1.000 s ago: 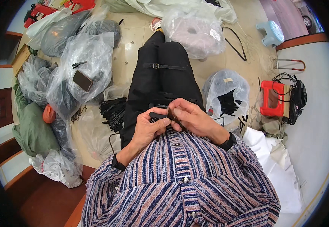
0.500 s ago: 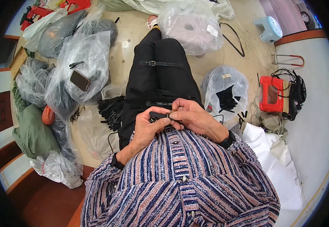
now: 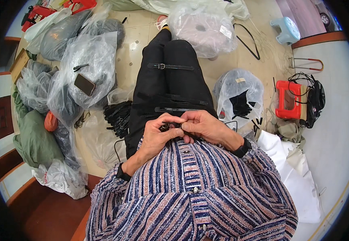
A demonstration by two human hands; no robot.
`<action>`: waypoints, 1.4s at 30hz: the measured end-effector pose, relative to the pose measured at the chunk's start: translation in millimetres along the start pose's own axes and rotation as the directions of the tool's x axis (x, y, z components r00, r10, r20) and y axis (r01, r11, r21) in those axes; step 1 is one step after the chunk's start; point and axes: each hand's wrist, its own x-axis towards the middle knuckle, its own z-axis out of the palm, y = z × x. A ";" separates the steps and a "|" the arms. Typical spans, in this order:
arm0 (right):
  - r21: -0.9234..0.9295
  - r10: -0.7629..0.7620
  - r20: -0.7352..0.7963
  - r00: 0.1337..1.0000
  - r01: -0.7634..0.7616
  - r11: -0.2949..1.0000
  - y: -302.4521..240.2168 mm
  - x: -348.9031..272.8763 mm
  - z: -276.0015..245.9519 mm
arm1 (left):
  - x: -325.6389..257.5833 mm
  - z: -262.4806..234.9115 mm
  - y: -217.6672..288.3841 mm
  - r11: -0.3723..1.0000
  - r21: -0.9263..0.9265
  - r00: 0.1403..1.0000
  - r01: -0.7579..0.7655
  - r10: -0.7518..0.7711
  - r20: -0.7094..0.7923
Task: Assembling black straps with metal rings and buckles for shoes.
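Left hand: the left hand (image 3: 157,131) has thumb and fingers closed on a small black strap (image 3: 176,125), pinching it.
Right hand: the right hand (image 3: 206,126) pinches the same strap from the other side, its fingertips meeting those of the left hand.
Black strap: between the two hands, above the lap; fingers hide much of it, so its full shape cannot be told.
Lap: just beyond both hands, loose black strips (image 3: 178,109) lie across the dark trousers (image 3: 148,88).
Buckled strap: farther ahead of the hands, a buckled strap (image 3: 178,67) lies across the legs.
Strap bundle: near the left hand, to its left, a heap of black straps (image 3: 120,120).
Clear bag: right of and beyond the right hand, a clear bag (image 3: 226,86) holds black pieces (image 3: 240,105).
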 end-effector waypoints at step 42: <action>-0.465 -0.204 -0.246 0.948 0.069 0.883 -2.2 2.8 11.4 | -1.3 7.8 0.8 0.929 -0.310 0.945 0.205 -0.270 -0.184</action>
